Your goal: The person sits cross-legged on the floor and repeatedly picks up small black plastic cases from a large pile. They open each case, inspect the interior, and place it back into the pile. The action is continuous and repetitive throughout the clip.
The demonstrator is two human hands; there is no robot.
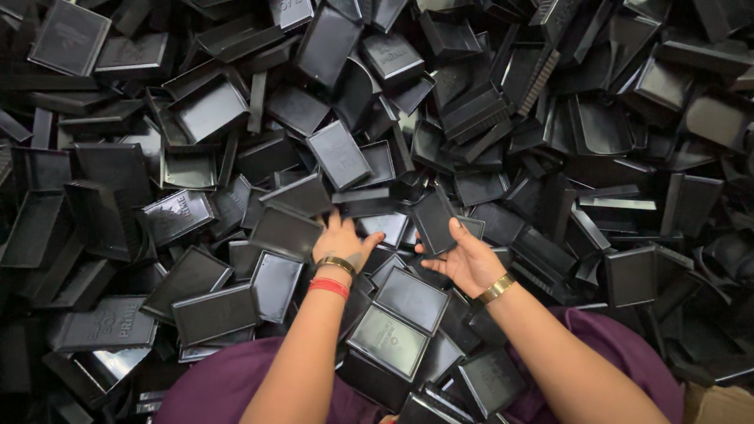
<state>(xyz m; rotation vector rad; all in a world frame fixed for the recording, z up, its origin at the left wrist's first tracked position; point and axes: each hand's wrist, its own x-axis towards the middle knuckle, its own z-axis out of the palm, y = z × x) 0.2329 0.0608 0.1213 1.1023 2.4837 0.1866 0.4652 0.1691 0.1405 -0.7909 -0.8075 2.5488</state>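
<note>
A huge heap of black plastic box halves and lids [338, 153] fills the view. My right hand [465, 257], with a gold bangle at the wrist, grips one black rectangular piece [433, 222] by its lower edge and tilts it up. My left hand [339, 242], wearing a gold bangle and a red band, reaches palm-down into the heap and rests on a black lid [287, 232] with its fingers partly buried among the pieces. Whether it grips anything is hidden. Several flat lids [390, 340] lie between my forearms.
The black pieces cover everything from edge to edge, piled unevenly and overlapping. Purple cloth over my lap [224, 385] shows at the bottom, with pieces resting on it. A bit of brown cardboard [719, 404] sits at the bottom right corner.
</note>
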